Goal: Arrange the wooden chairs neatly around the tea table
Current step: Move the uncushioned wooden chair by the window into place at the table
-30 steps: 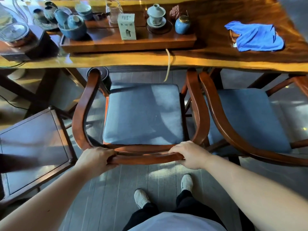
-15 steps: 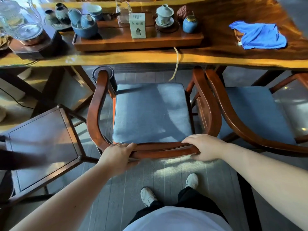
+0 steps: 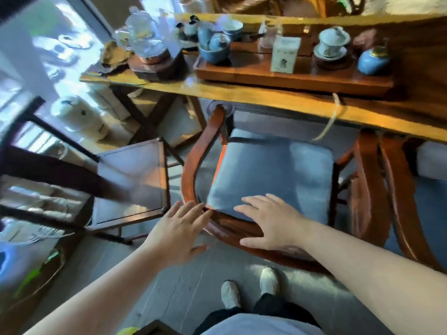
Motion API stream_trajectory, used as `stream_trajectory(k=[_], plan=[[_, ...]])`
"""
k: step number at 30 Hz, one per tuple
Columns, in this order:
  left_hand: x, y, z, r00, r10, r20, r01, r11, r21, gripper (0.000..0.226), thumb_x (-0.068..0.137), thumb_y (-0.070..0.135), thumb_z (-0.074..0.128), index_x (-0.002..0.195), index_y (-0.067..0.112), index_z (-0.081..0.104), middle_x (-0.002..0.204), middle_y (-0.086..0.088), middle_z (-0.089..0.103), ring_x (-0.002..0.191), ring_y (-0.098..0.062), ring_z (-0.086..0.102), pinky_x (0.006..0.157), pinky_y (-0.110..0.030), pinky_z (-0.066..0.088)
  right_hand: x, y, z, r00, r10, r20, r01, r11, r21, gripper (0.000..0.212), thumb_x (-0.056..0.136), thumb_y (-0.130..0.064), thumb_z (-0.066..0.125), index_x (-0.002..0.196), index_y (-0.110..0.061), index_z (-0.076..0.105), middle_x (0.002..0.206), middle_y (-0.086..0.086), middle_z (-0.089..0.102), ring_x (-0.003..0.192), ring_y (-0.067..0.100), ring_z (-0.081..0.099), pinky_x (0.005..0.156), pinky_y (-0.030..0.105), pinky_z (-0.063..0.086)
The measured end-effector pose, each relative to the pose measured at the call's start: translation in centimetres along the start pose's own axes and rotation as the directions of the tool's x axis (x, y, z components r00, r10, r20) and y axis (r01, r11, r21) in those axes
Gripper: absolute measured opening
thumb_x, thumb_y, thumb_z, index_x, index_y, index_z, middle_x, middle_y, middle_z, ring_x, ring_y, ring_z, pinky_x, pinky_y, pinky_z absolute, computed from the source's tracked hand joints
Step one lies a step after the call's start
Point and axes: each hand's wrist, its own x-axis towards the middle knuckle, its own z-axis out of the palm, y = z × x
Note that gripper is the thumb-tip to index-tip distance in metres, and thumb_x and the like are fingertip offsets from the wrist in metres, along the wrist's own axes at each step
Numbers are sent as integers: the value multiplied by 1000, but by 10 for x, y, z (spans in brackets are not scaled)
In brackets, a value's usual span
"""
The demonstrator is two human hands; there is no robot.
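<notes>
A wooden armchair [image 3: 200,151] with a curved back rail and a grey-blue seat cushion stands in front of me, its front tucked under the tea table [image 3: 266,97]. My left hand [image 3: 180,234] hovers open, fingers spread, by the left end of the back rail, holding nothing. My right hand [image 3: 272,222] lies flat and open over the back rail, fingers reaching over the cushion's rear edge. A second wooden armchair [image 3: 396,197] stands close against the first on its right. The picture is blurred by motion.
A dark square side table [image 3: 131,182] stands left of the chair. On the tea table sit a wooden tea tray [image 3: 290,77] with blue cups, a white box [image 3: 285,54] and a glass kettle [image 3: 147,42]. My feet [image 3: 249,287] are on the grey floor behind the chair.
Both hands have let go of the back rail and opened. The view has swung to the left and tilted, so the side table and windows show more.
</notes>
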Motion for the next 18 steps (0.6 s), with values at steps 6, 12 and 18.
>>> stream_trajectory(k=[6, 12, 18], plan=[[-54, -31, -9, 959, -272, 80, 266, 961, 69, 74, 86, 61, 44, 143, 16, 34, 148, -12, 40, 137, -34, 30, 113, -52, 25, 50, -21, -20, 986, -161, 37, 163, 985, -61, 87, 78, -81, 34, 148, -29, 31, 156, 11, 33, 142, 26, 28, 117, 44, 16], [-101, -47, -11, 897, -441, 24, 441, 897, 29, 69, 78, 54, 64, 133, 13, 51, 135, -15, 55, 126, -37, 47, 102, -56, 42, 93, -53, -30, 944, -314, 102, 325, 938, -118, 88, 78, -80, 38, 147, -26, 33, 155, 10, 34, 139, 29, 33, 114, 45, 22], [-146, -89, -4, 841, -539, -49, 541, 840, 38, 65, 79, 55, 60, 128, 13, 57, 128, -13, 61, 122, -33, 52, 100, -52, 43, 144, -102, -38, 910, -395, 124, 412, 894, -175, 81, 84, -70, 50, 149, -27, 29, 157, 9, 30, 142, 26, 27, 116, 44, 15]])
